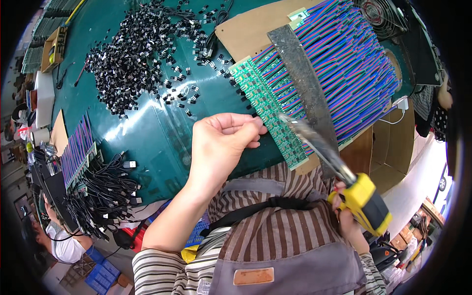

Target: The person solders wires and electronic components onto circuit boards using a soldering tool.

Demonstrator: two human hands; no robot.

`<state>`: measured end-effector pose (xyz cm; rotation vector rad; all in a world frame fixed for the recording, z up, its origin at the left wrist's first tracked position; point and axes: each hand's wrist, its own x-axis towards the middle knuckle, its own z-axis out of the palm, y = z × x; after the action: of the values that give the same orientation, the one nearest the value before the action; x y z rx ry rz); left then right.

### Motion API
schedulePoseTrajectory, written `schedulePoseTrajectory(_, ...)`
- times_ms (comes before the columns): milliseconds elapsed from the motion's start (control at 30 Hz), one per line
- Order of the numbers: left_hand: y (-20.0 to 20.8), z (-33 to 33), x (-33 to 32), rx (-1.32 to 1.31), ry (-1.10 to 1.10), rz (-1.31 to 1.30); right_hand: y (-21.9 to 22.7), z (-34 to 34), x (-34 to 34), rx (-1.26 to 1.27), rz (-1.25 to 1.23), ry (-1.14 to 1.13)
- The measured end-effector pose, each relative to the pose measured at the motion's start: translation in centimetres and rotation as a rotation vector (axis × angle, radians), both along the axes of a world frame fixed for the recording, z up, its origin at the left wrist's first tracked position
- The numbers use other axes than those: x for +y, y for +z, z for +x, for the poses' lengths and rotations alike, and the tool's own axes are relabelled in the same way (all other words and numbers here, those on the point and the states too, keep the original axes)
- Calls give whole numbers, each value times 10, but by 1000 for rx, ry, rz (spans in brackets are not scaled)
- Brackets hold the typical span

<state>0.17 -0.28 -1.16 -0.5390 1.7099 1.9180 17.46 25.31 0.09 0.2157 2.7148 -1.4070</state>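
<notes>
A yellow-and-black soldering gun (366,206) is gripped in my right hand (345,219), its long metal barrel slanting up and left. Its tip reaches over a green circuit board panel (268,110), made of several small boards in a row. Beside the panel's left edge, my left hand (221,137) is closed in a pinch; whatever lies between its fingertips is too small to make out. Many striped blue, red, green and black wires (349,64) run from the panel to the right. A dark flat metal bar (305,78) lies across them.
Small black connectors (132,59) form a large pile on the green table mat (167,132). Brown cardboard (246,27) lies under the wires. Black USB cables (105,191) bunch at the left edge. A fan (378,17) stands at far right, an open carton (393,142) below.
</notes>
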Motion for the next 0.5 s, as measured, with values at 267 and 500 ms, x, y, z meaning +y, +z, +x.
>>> schedulePoseTrajectory(267, -1, 1, 2, 3, 2, -3, -23, -5, -11, 146, -71, 19)
schedulePoseTrajectory(500, -1, 3, 3, 31, 15, -11, -6, -28, -17, 244, 18, 114)
